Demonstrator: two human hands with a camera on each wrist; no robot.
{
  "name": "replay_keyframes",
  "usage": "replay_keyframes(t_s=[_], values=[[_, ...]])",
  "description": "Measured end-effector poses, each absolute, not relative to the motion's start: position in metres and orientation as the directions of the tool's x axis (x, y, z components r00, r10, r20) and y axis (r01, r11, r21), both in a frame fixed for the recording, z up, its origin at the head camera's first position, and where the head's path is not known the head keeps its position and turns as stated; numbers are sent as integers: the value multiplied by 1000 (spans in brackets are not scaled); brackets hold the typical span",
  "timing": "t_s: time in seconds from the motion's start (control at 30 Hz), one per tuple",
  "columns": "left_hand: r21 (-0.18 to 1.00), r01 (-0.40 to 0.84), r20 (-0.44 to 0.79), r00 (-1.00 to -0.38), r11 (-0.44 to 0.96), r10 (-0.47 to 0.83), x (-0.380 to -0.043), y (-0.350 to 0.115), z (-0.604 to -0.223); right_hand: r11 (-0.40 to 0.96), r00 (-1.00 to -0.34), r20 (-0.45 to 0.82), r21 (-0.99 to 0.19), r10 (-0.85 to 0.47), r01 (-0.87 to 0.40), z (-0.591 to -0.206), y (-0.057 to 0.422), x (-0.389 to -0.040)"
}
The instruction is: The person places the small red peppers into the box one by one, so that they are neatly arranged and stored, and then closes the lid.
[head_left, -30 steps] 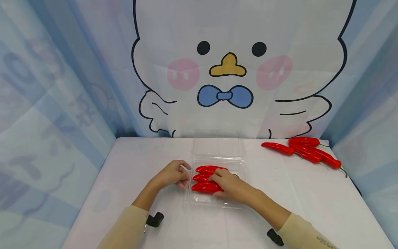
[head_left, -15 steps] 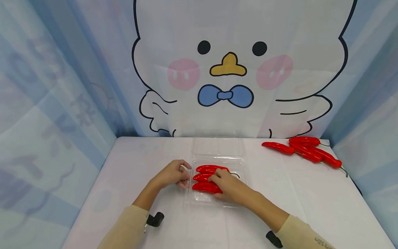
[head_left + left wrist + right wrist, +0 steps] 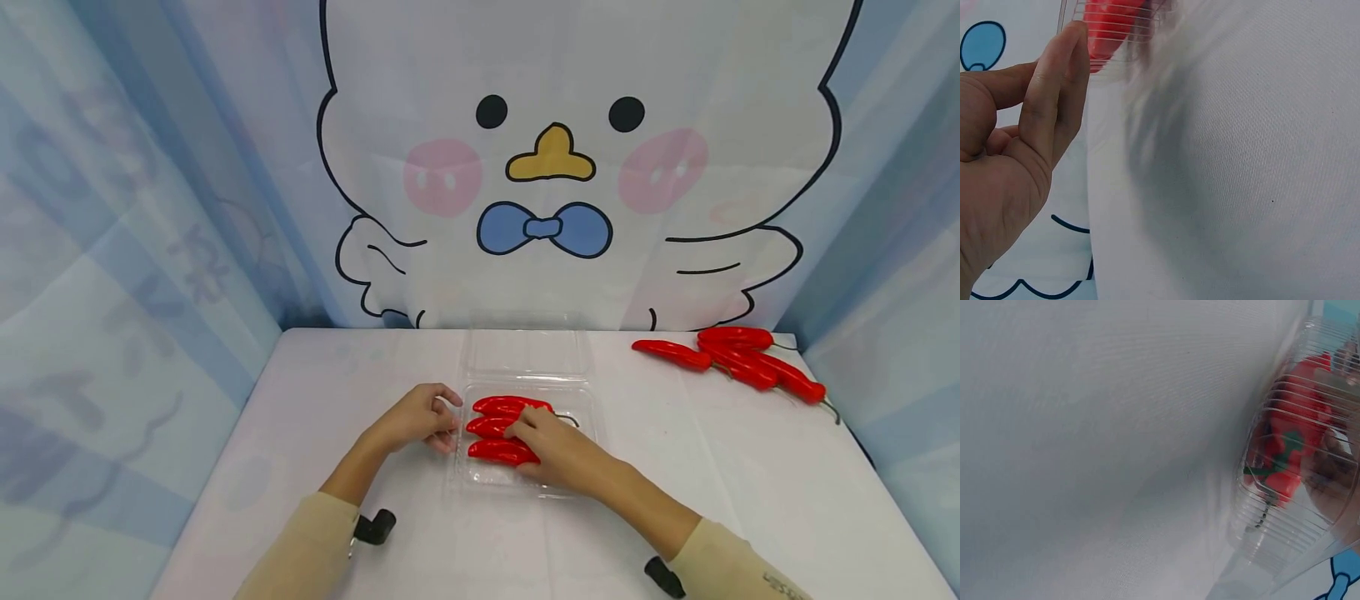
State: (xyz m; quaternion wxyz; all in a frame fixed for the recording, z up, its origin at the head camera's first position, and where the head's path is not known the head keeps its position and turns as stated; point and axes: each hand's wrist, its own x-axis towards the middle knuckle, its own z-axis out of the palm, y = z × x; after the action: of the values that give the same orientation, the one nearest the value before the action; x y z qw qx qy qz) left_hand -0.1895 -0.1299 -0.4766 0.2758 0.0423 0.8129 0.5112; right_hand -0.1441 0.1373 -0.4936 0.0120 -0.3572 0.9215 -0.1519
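Note:
Three red chili peppers lie side by side in a clear plastic clamshell box (image 3: 480,483), its lid (image 3: 527,354) laid back. In the head view my right hand (image 3: 566,454) reaches into the box and grips the nearest chili pepper (image 3: 498,452), fingers over its stem end and thumb at its near side. The middle pepper (image 3: 487,427) is partly under my fingers; the far pepper (image 3: 510,405) shows its stem. My left hand (image 3: 416,419) is at the box's left wall, fingers loosely bent. In the left wrist view, its fingertips (image 3: 1075,31) seem to touch the wall.
Several more red chili peppers (image 3: 738,367) lie in a loose pile at the table's back right corner. A white cloth covers the table (image 3: 360,358). Behind it hangs a curtain (image 3: 547,292) printed with a cartoon bird, and curtains close both sides.
The nearest chili pepper has shifted slightly right inside the box under my right hand. My left hand has stayed in place.

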Motion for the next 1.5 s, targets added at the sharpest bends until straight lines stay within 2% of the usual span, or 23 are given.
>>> replay_keyframes(t_s=[0.87,1.5], values=[[857,-220,-408,-843,467,351,-191,-132,-477,706,-750,106,-273,-653,-653,-496,131,-145],[866,-218,-400,-841,450,363,-193,-132,-481,704,-760,77,-326,-645,-631,-489,140,-144]])
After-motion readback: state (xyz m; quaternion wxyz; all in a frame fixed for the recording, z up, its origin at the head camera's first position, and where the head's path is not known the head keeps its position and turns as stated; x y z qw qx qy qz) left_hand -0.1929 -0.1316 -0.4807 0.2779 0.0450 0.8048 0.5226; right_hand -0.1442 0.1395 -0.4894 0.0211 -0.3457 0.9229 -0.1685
